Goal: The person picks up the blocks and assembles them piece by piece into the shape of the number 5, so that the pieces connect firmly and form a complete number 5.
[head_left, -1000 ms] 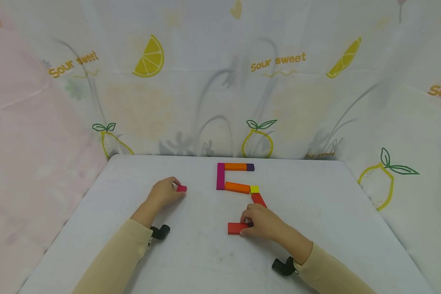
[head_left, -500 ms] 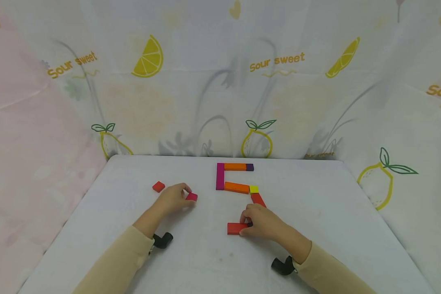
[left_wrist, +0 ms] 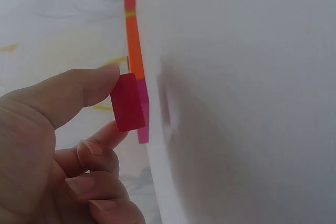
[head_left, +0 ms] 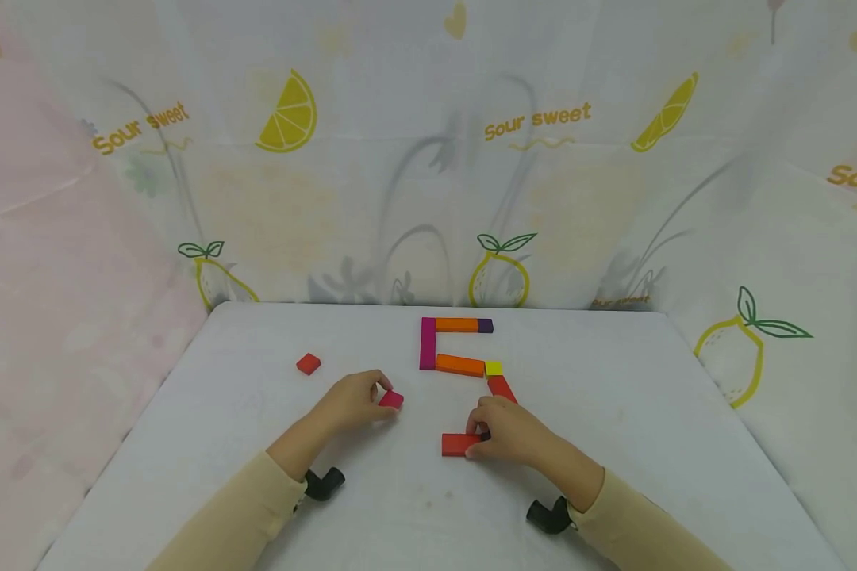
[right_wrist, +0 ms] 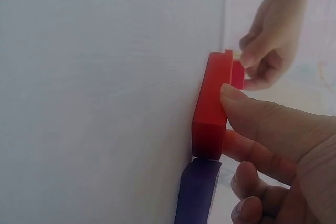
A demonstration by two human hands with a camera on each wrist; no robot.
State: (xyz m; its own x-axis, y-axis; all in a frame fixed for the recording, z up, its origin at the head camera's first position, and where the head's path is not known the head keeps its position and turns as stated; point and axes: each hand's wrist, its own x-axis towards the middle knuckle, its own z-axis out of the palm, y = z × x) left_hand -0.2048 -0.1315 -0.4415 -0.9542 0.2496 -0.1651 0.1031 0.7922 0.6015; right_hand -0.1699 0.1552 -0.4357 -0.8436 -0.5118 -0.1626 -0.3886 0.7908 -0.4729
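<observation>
Between thumb and fingertip, my left hand (head_left: pixel 350 400) pinches a small crimson block (left_wrist: pixel 128 102), which shows clear of the table in the left wrist view. My right hand (head_left: pixel 510 432) has thumb and finger on opposite sides of a red block (right_wrist: pixel 212 93) lying on the white table. A dark purple block (right_wrist: pixel 197 192) lines up with that red block's end, mostly covered by my hand in the head view. Beyond the hands, a magenta block (head_left: pixel 428 343), two orange blocks (head_left: pixel 460 365), a yellow block (head_left: pixel 493 368) and a slanted red block (head_left: pixel 501 388) form a bent line.
A small purple block (head_left: pixel 486 326) ends the far orange bar. One loose red block (head_left: pixel 309 364) lies at the left of the white table (head_left: pixel 600 373). Behind it hangs a lemon-printed cloth (head_left: pixel 371 198). Both wrists wear black camera mounts (head_left: pixel 550 516).
My left hand has moved right and nearer the person with the crimson block. The loose red block at the left has come into sight. My right hand has stayed in place.
</observation>
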